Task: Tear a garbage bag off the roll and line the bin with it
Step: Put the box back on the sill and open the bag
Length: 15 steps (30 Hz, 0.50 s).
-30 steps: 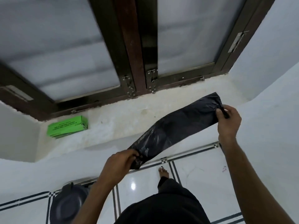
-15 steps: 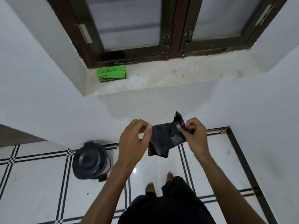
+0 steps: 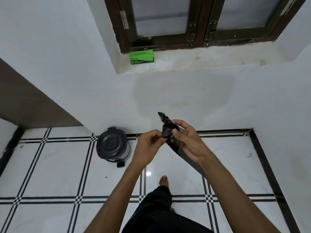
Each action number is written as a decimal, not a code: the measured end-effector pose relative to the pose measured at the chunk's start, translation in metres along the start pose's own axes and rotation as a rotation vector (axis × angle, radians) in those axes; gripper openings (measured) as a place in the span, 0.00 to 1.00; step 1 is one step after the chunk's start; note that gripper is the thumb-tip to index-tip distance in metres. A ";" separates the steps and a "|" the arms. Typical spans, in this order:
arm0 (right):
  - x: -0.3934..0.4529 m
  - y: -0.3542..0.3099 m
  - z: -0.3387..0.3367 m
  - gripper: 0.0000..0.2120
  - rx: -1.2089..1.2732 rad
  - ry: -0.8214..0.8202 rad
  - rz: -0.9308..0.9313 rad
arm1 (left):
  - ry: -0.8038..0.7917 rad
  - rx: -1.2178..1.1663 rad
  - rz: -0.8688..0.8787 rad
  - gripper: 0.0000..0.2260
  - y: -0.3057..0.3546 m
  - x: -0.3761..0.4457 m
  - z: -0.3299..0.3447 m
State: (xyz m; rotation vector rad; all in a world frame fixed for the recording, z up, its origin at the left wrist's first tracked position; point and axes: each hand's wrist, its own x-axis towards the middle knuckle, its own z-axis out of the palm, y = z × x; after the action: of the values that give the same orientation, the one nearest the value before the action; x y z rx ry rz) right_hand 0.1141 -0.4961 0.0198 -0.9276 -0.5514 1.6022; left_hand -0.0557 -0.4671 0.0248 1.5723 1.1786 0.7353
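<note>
A black garbage bag [image 3: 167, 130], bunched small, sits between both hands at chest height in front of the wall. My left hand [image 3: 147, 147] pinches its lower left edge. My right hand [image 3: 188, 140] grips it from the right, thumb on top; a pointed corner sticks up above the fingers and part hangs below the palm. A dark grey pedal bin [image 3: 112, 145] with its lid closed stands on the floor against the wall, to the left of my hands. The green garbage-bag box [image 3: 141, 57] lies on the window sill, far above.
The white window sill [image 3: 202, 64] runs under a dark wooden window frame [image 3: 198, 22]. White floor tiles with black lines [image 3: 50, 165] spread below. My bare foot [image 3: 164, 180] and dark trouser leg are under my arms. A brown surface [image 3: 25, 105] juts in at left.
The bag, stretched long between my hands a second ago, is now gathered into a small bunch. My hands have come close together, and my view has tilted down toward the floor and bin.
</note>
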 end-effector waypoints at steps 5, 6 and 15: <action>-0.025 0.027 0.021 0.16 -0.140 0.004 -0.039 | 0.083 0.046 -0.016 0.10 -0.007 -0.044 -0.041; -0.028 0.032 0.028 0.16 -0.179 -0.008 -0.047 | 0.096 0.041 -0.017 0.10 -0.008 -0.052 -0.049; -0.022 0.058 0.087 0.05 -0.509 0.203 -0.144 | 0.522 -0.546 -0.312 0.12 -0.040 -0.088 -0.146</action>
State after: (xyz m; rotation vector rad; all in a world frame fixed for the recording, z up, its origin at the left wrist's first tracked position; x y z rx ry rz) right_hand 0.0102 -0.5199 0.0312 -1.3759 -0.8823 1.2383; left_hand -0.2279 -0.4972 0.0415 0.7395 1.3980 1.1765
